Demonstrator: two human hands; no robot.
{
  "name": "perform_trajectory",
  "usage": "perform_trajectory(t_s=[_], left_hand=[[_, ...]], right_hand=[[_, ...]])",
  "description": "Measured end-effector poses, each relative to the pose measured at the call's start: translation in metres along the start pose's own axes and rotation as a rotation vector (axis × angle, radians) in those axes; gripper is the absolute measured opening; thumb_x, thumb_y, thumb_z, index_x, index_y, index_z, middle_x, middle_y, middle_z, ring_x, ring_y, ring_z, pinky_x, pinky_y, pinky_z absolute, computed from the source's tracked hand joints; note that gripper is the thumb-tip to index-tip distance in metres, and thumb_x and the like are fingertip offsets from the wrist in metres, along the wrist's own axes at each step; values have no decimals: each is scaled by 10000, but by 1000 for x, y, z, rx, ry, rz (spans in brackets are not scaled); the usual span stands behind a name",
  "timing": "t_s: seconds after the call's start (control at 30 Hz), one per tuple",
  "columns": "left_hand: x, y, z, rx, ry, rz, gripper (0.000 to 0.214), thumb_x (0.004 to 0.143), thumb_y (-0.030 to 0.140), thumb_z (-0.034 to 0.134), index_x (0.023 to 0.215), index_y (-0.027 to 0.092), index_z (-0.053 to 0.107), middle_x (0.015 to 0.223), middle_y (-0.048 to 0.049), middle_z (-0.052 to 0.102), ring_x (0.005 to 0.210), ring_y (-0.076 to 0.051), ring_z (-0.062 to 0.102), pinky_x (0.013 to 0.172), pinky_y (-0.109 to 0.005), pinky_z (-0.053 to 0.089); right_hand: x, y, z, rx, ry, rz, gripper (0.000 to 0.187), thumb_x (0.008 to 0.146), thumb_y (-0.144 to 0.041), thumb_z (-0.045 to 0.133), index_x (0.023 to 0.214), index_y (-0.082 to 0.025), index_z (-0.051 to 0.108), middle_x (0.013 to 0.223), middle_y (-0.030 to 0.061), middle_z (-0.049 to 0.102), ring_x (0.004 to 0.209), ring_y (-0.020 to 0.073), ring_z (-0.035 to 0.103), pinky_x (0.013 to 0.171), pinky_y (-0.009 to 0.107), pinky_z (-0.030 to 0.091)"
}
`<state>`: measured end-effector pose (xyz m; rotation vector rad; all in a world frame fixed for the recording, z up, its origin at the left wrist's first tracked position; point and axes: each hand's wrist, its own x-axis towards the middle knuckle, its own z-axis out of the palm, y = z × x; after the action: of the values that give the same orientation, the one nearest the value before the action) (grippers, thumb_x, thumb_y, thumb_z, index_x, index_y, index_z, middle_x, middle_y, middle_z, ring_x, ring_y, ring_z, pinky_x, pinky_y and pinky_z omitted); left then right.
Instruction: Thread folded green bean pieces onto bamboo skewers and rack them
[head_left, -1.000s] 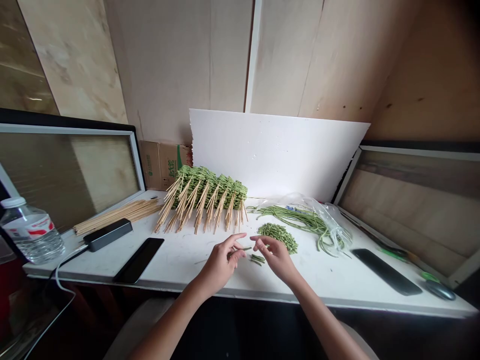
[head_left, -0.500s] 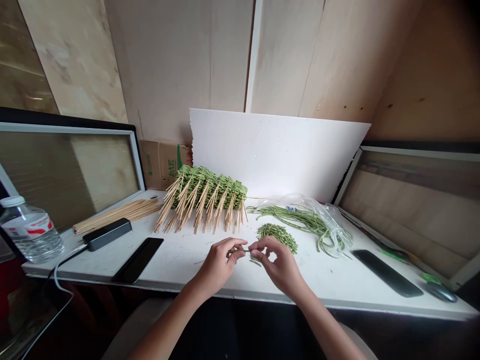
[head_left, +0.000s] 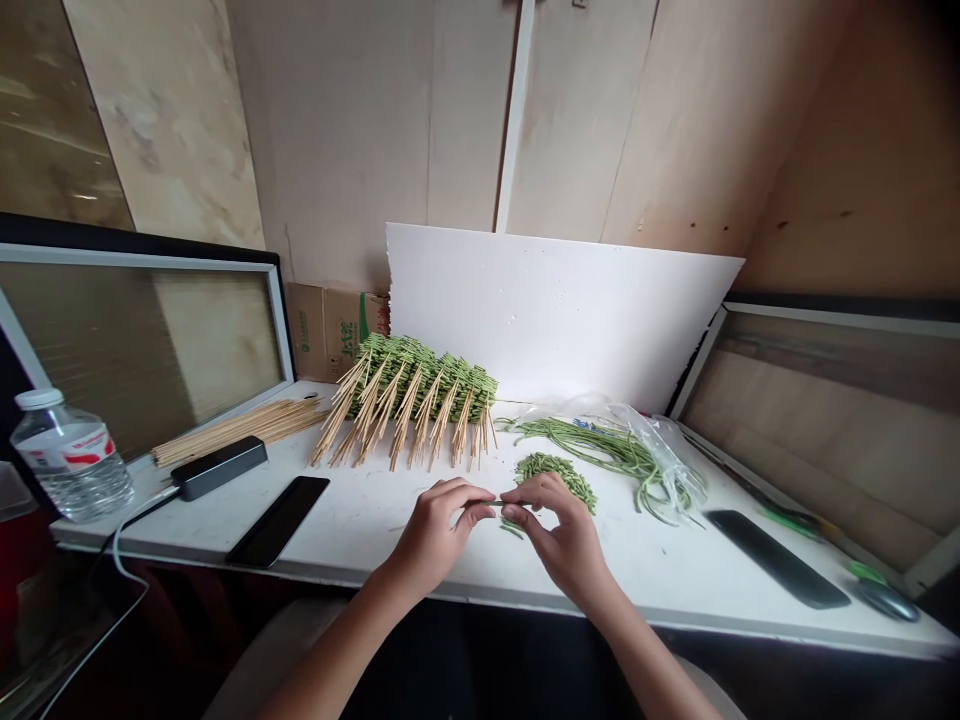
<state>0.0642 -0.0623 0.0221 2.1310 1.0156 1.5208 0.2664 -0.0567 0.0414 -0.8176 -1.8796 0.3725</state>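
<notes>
My left hand (head_left: pixel 436 530) and my right hand (head_left: pixel 566 532) meet above the front of the white table (head_left: pixel 360 535). Both pinch a thin green bean piece (head_left: pixel 498 503) between thumb and fingertips, one hand at each side. Most of the piece is hidden by the fingers. Just below the fingertips a loose bean piece (head_left: pixel 513 529) lies on the table. Behind my right hand is a heap of short-cut bean pieces (head_left: pixel 559 472). Farther back, bean pieces threaded on skewers (head_left: pixel 450 378) are stacked in a long row, bare stick ends towards me.
Loose bamboo skewers (head_left: pixel 240 428), a black box (head_left: pixel 221 468), a phone (head_left: pixel 277 520) and a water bottle (head_left: pixel 71 460) stand or lie left. Uncut long beans (head_left: pixel 592 440) lie partly under a clear plastic bag (head_left: pixel 675 470). A dark flat object (head_left: pixel 778 558) lies right. A white board (head_left: pixel 555 310) leans behind.
My fingertips have come closer together along the bean piece, covering more of it. The view has shifted slightly; the things on the table look unmoved.
</notes>
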Motion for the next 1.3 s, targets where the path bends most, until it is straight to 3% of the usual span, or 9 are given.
perform_trajectory(t_s=[0.17,0.37,0.47,0.6,0.7,0.8,0.87,1.03,1.3], left_hand=[[0,3,1,-7,-34,-27,103,961,187,684,980,201,784,921,-61,763,866,-202,699,782,-291,528],[0,8,7,-168,-89,-144,104,935,182,701,890,187,794,869,-67,732,835,-201,669,781,-310,527],[-2,8,11,-279,-100,-185,130,904,153,714,805,178,796,793,-68,709,832,-206,648,792,-321,527],[-3,10,13,-459,-93,-162,185,901,207,726,728,170,780,725,-70,677,817,-203,622,767,-313,522],[-1,11,9,-536,-137,-152,222,926,257,708,743,158,784,746,-81,696,811,-200,643,763,-311,528],[2,8,3,-500,-148,-189,210,943,298,700,849,144,805,782,-86,727,784,-193,672,785,-319,541],[4,2,-1,-480,-112,-247,247,951,352,691,926,135,805,773,-75,718,688,-165,649,712,-298,539],[5,-13,-4,-367,-129,-354,367,987,457,618,1059,139,786,835,-66,689,661,-139,595,648,-265,503],[2,-19,1,-188,-154,-268,269,987,391,630,1085,221,815,975,-73,676,785,-163,618,729,-287,504]], right_hand=[[0,0,1,-10,-33,-33,111,929,-389,729,933,-287,770,843,66,699,862,276,587,775,444,496],[-3,5,5,-7,-56,-50,191,1009,-306,595,853,-264,698,853,58,672,859,256,559,805,421,463],[-4,5,8,114,-62,-17,239,1004,-390,602,822,-255,678,814,50,646,853,249,563,820,414,462],[-7,3,15,422,-103,98,353,954,-552,632,791,-240,662,784,39,596,770,221,578,728,368,494],[-7,10,17,496,-115,164,355,932,-552,664,776,-233,680,791,37,607,744,209,595,705,353,505],[-5,32,15,318,-44,203,301,897,-525,720,829,-234,763,820,62,690,810,236,621,742,363,500],[-4,52,11,119,-26,253,303,912,-515,694,883,-235,808,837,84,732,869,267,630,762,376,487],[-7,92,5,-193,-156,346,208,901,-382,682,900,-230,825,925,89,785,934,299,652,858,413,472],[-16,98,10,-388,-240,255,48,811,-287,783,788,-260,816,859,65,747,955,304,592,853,403,443]])
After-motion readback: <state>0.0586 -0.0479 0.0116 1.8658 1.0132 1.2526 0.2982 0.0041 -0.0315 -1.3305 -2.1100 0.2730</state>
